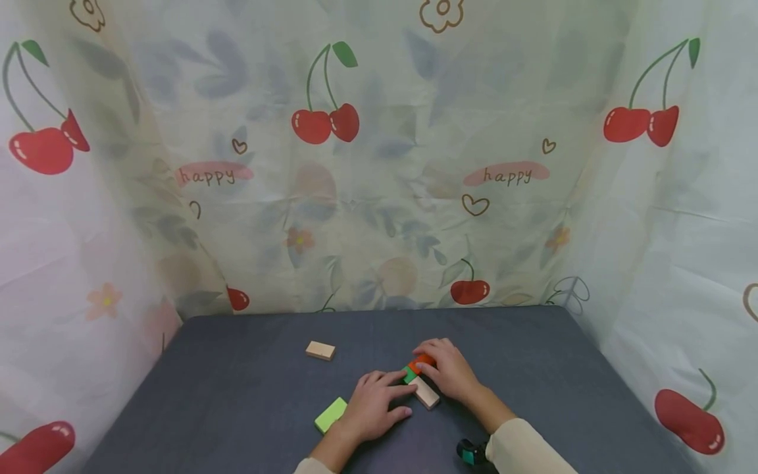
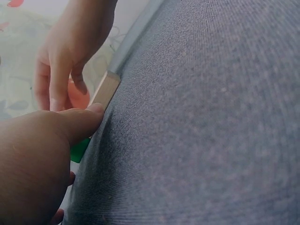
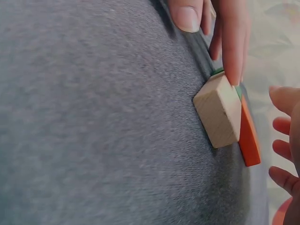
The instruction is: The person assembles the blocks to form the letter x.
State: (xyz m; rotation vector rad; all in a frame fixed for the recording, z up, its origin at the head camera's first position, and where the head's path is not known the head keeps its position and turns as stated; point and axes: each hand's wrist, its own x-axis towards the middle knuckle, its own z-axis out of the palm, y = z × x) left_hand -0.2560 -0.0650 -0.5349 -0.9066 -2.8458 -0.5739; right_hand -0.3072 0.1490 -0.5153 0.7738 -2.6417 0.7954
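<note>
My left hand [image 1: 373, 405] lies palm down with fingers stretched forward. One fingertip rests on the end of a plain wooden block [image 3: 218, 112], and another reaches to a small green block [image 1: 410, 375]. An orange block [image 3: 249, 136] lies in line with the green one, and the wooden block extends from them toward me. Over the orange block is my right hand [image 1: 453, 372], its thumb and fingers spread loosely around it. In the right wrist view those fingers stand a little apart from the orange block.
A light green block [image 1: 330, 415] lies beside my left wrist, partly covered by it. Farther back on the dark cloth-covered table [image 1: 237, 382] is another wooden block [image 1: 320, 350]. A black and teal device [image 1: 472, 453] is by my right sleeve. Patterned curtains [image 1: 379, 164] enclose the table.
</note>
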